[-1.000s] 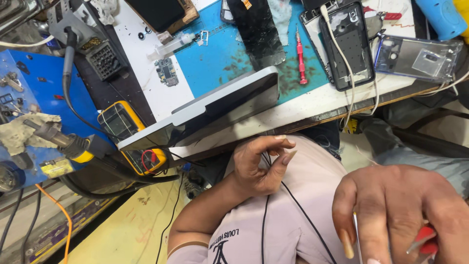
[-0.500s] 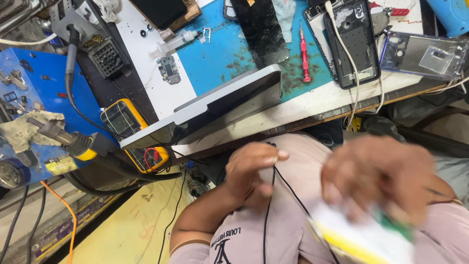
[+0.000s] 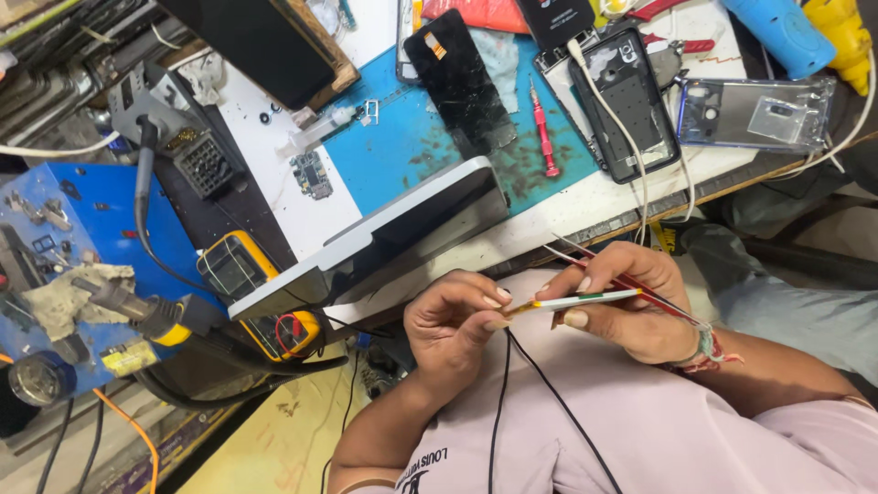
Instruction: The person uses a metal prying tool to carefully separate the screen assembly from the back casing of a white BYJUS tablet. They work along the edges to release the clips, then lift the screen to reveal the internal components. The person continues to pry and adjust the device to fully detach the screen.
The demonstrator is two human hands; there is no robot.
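Note:
My right hand (image 3: 631,306) holds a thin white stick (image 3: 581,299) with green, red and yellow marks, together with thin red and white rods (image 3: 640,288) that run back across its fingers. The fingertips of my left hand (image 3: 453,320) pinch the stick's yellowish left tip. Both hands meet above my lap, just in front of the bench edge. Two black wires (image 3: 540,384) hang from under the hands over my pale pink shirt.
A grey flat device (image 3: 393,229) overhangs the bench edge, with a yellow multimeter (image 3: 238,265) to its left. On the blue mat (image 3: 402,146) lie a black phone screen (image 3: 457,82), a red screwdriver (image 3: 544,133) and an opened phone (image 3: 631,101). A blue station (image 3: 55,220) stands far left.
My right hand has come up from the lower right and now holds the stick steady. My left hand has moved slightly right to pinch its tip.

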